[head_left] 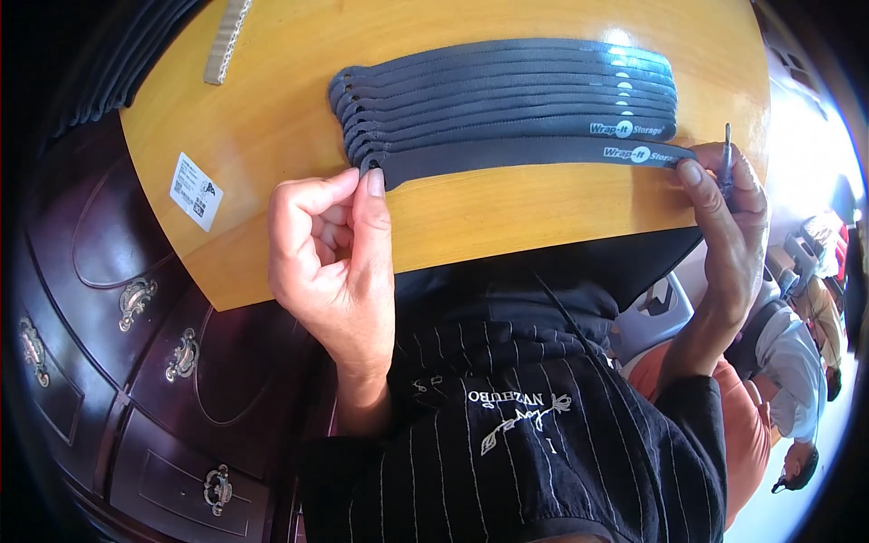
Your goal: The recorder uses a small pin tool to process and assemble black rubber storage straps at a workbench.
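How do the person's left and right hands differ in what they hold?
The left hand pinches the left end of the dark strap; the right hand pinches its right end. The right hand also holds a slim tool; the left hand shows none. Both grip the same strap.

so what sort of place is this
Probably a small workroom, possibly in a home: matching dark straps lie overlapped in a row on a yellow wooden table, other people are off to the right, and dark panelled furniture with ornate handles stands at the left.
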Available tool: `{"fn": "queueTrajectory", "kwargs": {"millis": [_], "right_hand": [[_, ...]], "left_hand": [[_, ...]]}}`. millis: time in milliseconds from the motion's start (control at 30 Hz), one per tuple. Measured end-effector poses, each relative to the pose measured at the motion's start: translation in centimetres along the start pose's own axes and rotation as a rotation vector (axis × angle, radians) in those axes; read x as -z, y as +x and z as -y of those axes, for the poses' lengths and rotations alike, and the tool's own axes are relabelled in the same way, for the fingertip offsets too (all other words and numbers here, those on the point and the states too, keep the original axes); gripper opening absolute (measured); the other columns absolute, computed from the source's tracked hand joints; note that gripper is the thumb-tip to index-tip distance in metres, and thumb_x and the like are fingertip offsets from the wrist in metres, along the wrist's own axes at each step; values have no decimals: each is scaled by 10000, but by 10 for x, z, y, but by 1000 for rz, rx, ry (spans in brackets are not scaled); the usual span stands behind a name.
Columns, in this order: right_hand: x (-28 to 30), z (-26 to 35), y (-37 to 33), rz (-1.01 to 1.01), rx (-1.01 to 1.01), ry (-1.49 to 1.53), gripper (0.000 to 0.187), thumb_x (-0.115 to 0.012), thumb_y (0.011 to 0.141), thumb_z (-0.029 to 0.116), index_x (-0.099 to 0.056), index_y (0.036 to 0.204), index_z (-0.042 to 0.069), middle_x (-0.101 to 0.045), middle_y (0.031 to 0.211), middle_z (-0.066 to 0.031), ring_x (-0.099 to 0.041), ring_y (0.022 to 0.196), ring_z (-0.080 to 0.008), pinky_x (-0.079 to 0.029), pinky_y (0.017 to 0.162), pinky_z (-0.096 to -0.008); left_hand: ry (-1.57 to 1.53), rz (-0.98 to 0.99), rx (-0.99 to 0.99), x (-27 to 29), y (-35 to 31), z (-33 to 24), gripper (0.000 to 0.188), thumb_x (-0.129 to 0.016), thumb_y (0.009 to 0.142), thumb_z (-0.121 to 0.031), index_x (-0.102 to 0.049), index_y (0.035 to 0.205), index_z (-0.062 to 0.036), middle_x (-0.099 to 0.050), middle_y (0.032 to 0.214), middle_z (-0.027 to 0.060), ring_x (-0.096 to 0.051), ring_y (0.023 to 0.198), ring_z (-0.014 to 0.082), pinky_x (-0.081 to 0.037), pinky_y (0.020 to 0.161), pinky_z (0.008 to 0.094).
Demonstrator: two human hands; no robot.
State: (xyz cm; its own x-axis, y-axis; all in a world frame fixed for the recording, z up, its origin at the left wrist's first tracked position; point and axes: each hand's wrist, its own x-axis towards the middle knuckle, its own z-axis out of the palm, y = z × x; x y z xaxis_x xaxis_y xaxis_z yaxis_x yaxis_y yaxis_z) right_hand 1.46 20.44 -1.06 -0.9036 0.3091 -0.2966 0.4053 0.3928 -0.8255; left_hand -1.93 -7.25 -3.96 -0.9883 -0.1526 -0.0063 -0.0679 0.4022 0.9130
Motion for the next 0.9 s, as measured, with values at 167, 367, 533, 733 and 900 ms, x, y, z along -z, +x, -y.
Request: {"fn": "queueTrajectory", "kwargs": {"millis": [167, 367, 533, 733, 900], "right_hand": [[-2, -3, 0, -1, 0, -23, 189, -721, 847, 221, -667, 911, 52, -658, 766, -5, -587, 744, -79, -432, 752, -233], [-2, -2, 1, -15, -3, -24, 187, -724, 843, 224, -674, 913, 57, -654, 753, -2, -581, 731, -75, -432, 743, -236], [-2, -1, 2, -21, 0, -50, 175, -729, 839, 215, -684, 908, 60, -639, 738, 11, -553, 710, -68, -414, 719, -227], [-2, -2, 2, -68, -30, -34, 190, -758, 811, 216, -693, 899, 60, -627, 756, 27, -534, 697, -58, -392, 697, -205], [-7, 6, 1, -44, -71, 65, 190, -748, 825, 195, -674, 874, 28, -591, 734, 28, -535, 698, -51, -432, 662, -200]], "left_hand": [[15, 8, -8, 0, 0, 1, 147, -707, 822, 16, -568, 866, -2, -543, 740, -1, -433, 578, 15, -367, 511, 153], [3, 13, 0, 1, 1, 0, 151, -705, 823, 17, -560, 859, -6, -531, 722, -10, -424, 569, 12, -359, 502, 152], [25, 14, -8, 0, 1, 0, 155, -705, 824, 14, -556, 860, -7, -528, 711, -12, -414, 562, 10, -351, 498, 152], [5, 11, 50, -4, 0, -2, 146, -688, 833, 32, -553, 868, -8, -505, 717, -30, -401, 575, 2, -345, 513, 151], [4, 6, 86, -5, -1, -8, 130, -667, 849, 36, -555, 894, -13, -455, 733, -52, -391, 615, -2, -328, 544, 149]]}}
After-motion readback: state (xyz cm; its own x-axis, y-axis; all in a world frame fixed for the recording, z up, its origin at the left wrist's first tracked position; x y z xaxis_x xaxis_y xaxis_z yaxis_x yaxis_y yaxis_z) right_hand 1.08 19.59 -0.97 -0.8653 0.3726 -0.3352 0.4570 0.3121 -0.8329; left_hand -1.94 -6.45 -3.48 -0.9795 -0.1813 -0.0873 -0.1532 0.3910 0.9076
